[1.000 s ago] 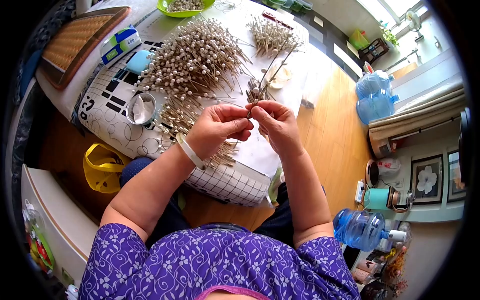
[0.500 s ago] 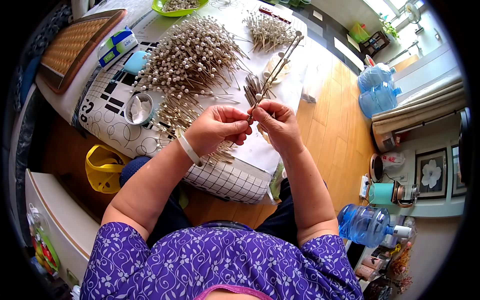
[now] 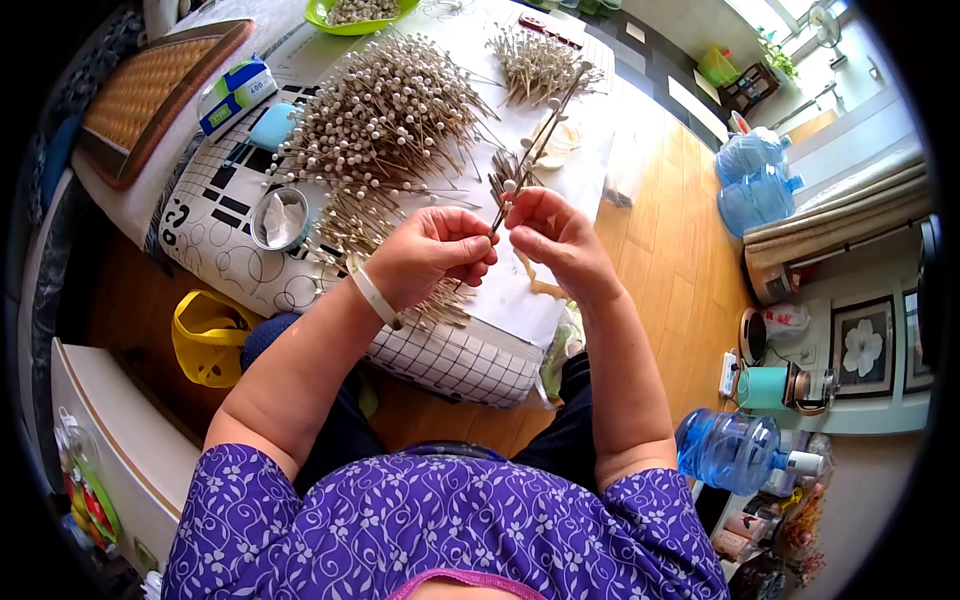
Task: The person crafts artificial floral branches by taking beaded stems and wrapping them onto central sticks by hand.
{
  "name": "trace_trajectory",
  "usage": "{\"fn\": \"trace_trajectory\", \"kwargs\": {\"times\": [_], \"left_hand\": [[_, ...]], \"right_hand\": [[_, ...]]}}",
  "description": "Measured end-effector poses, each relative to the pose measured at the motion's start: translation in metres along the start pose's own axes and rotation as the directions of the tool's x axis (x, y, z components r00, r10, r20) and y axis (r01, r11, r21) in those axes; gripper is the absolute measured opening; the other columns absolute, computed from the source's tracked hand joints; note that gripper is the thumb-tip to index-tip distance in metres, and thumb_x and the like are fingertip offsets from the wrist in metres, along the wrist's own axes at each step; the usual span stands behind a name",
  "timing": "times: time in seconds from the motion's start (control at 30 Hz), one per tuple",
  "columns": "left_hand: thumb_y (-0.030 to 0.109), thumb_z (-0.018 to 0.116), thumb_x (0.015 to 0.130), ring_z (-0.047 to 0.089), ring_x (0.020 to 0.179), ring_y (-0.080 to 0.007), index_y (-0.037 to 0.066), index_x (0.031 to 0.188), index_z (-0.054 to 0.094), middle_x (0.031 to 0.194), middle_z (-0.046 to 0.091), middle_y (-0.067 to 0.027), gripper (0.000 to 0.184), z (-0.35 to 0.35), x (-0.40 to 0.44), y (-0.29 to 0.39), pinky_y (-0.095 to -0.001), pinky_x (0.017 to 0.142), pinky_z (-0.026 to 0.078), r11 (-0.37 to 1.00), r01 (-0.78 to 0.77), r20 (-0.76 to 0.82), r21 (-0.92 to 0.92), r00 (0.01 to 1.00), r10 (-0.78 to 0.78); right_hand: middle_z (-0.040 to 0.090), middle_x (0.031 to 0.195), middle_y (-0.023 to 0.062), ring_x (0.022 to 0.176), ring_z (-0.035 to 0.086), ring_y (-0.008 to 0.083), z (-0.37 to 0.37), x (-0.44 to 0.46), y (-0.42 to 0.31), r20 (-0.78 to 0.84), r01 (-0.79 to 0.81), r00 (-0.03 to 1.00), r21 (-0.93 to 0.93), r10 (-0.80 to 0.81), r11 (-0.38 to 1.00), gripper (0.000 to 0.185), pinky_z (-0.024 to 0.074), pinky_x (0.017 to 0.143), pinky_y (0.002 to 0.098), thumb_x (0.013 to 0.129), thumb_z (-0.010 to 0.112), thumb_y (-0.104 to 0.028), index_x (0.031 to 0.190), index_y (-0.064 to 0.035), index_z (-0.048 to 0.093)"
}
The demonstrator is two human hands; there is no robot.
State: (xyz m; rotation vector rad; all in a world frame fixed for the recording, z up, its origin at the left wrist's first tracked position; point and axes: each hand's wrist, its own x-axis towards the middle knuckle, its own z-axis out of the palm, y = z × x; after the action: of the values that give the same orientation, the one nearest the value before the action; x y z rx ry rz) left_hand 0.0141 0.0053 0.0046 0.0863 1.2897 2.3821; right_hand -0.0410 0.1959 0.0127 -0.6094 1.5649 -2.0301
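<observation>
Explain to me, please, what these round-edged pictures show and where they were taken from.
There is no machine here: both grips are a person's bare hands. Every picture comes from one camera worn on that person's head, looking forward and down. The left grip pinches a thin budded twig; the right grip is beside it, though whether it touches is hard to tell. On the covered table lie a big heap of white-tipped stems, a small round tub and, at the far side, a green bowl.
</observation>
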Motion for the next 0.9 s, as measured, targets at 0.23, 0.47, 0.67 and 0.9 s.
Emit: {"fn": "trace_trajectory", "kwargs": {"times": [0.23, 0.47, 0.67, 0.9], "left_hand": [[0.009, 0.057, 0.082, 0.057, 0.063, -0.0115, 0.002, 0.087, 0.058, 0.075, 0.060, -0.0058, 0.009, -0.001, 0.004, -0.001, -0.0242, 0.061, 0.049, 0.995, -0.032, -0.049, 0.090, 0.998, 0.036], [0.007, 0.059, 0.080, 0.059, 0.067, -0.0124, 0.002, 0.088, 0.058, 0.079, 0.061, -0.0065, 0.010, -0.004, 0.007, -0.005, -0.0252, 0.063, 0.050, 0.996, -0.056, -0.056, 0.072, 0.997, 0.060], [0.007, 0.059, 0.080, 0.059, 0.067, -0.0122, 0.002, 0.089, 0.059, 0.077, 0.060, -0.0047, 0.011, -0.005, 0.007, -0.007, -0.0264, 0.064, 0.051, 0.995, -0.063, -0.042, 0.074, 0.997, 0.066], [0.006, 0.060, 0.079, 0.059, 0.065, -0.0130, 0.001, 0.090, 0.060, 0.075, 0.061, -0.0058, 0.012, -0.004, 0.007, -0.007, -0.0259, 0.062, 0.051, 0.995, -0.098, -0.079, 0.025, 0.992, 0.099]], "right_hand": [[0.054, 0.101, 0.0094, 0.092, 0.054, 0.0144, 0.003, -0.009, 0.000, 0.006, -0.035, 0.999, -0.042, 0.035, 0.998, 0.035, 0.0456, 0.081, 0.0291, 0.080, 0.051, 0.004, 0.114, 0.0003, 0.042], [0.062, 0.076, 0.0065, 0.067, 0.060, 0.0117, 0.008, -0.008, 0.002, -0.215, -0.139, 0.971, -0.134, 0.108, 0.981, 0.011, 0.0489, 0.058, 0.0225, 0.081, 0.058, -0.005, 0.091, -0.0014, 0.058], [0.061, 0.073, 0.0038, 0.062, 0.056, 0.0081, 0.013, -0.001, 0.005, -0.246, -0.093, 0.969, -0.260, 0.027, 0.961, 0.007, 0.0446, 0.053, 0.0195, 0.080, 0.058, -0.004, 0.085, 0.0007, 0.059], [0.060, 0.074, 0.0020, 0.064, 0.052, 0.0057, 0.022, -0.002, 0.005, -0.197, -0.036, 0.980, -0.202, -0.005, 0.979, 0.009, 0.0442, 0.056, 0.0192, 0.080, 0.057, -0.003, 0.088, 0.0008, 0.059]]}}
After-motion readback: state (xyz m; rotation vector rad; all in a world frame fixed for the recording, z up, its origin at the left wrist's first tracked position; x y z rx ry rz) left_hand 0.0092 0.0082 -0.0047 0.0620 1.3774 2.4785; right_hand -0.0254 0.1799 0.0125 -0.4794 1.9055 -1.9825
